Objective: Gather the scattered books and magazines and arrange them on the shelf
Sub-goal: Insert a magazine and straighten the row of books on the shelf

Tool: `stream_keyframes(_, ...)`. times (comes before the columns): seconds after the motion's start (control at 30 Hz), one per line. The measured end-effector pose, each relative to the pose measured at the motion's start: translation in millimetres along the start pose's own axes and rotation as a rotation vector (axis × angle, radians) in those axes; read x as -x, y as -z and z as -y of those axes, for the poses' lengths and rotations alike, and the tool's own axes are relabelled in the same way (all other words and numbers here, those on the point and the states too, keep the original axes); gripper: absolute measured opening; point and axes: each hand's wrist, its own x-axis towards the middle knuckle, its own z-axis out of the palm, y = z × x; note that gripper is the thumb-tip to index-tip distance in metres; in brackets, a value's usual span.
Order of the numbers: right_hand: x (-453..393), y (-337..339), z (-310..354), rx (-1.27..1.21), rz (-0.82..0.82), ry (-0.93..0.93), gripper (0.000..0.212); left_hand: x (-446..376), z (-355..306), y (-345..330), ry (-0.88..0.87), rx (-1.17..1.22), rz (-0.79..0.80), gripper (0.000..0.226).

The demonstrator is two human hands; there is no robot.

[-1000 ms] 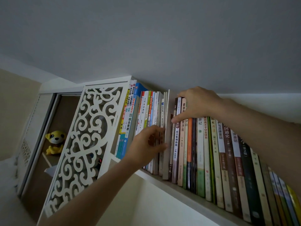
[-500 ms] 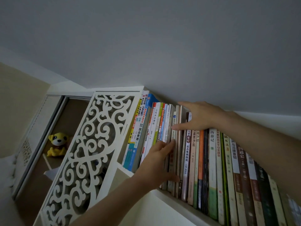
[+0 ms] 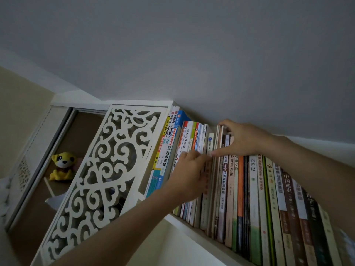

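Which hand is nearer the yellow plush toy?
Left. The left hand presses book spines just right of the lattice panel; the plush toy sits behind that panel. The right hand is farther right.
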Motion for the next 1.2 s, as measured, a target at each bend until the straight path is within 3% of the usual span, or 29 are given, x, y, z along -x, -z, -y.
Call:
stream_keyframes(0.13,-0.2,1.4,-1.2,0.026,-0.021,-0.015,0.093,-41.6,-2.1,0.7,0.065,-0.069,-0.209,0.056)
stream_keyframes(0.4,7.1,5.7,-1.7,0.015,0.066,-0.011,0.121,-80.0,6.9,-7.8,0.116,-0.224,-0.138,0.045)
stream_keyframes(0.5,7.1,4.1,-4.8,0.002,0.070,-0.005,0.119,-81.6,5.0,-8.6,0.172,-0.194,-0.132,0.043)
stream_keyframes(0.6,6.9,3.5,-5.7,-0.019,0.051,-0.015,0.121,-80.0,-2.4,5.4,0.223,-0.041,-0.099,0.040)
stream_keyframes(0.7,6.5,3.4,-5.7,-0.020,0.048,-0.007,0.122,-60.2,-14.0,19.7,0.176,0.271,-0.222,0.040)
stream_keyframes(0.77,6.6,3.5,-5.2,-0.025,0.048,0.006,0.120,-41.0,-18.2,24.4,0.186,0.403,-0.325,0.055)
stream_keyframes(0.83,7.0,4.0,-5.0,-0.017,0.051,0.013,0.117,-20.2,-18.8,19.8,0.302,0.529,-0.306,0.069)
stream_keyframes(0.9,7.9,5.4,-4.8,-0.013,0.047,0.003,0.118,-2.3,-17.7,5.5,0.411,0.528,-0.222,0.058)
stream_keyframes(1.0,8.2,4.3,-4.8,-0.011,0.044,0.007,0.121,17.0,-17.1,-19.3,0.427,0.366,-0.183,0.031)
stream_keyframes(1.2,9.1,2.8,-7.7,-0.013,0.029,0.019,0.125,17.1,-24.5,-6.1,0.433,0.408,-0.186,0.016)
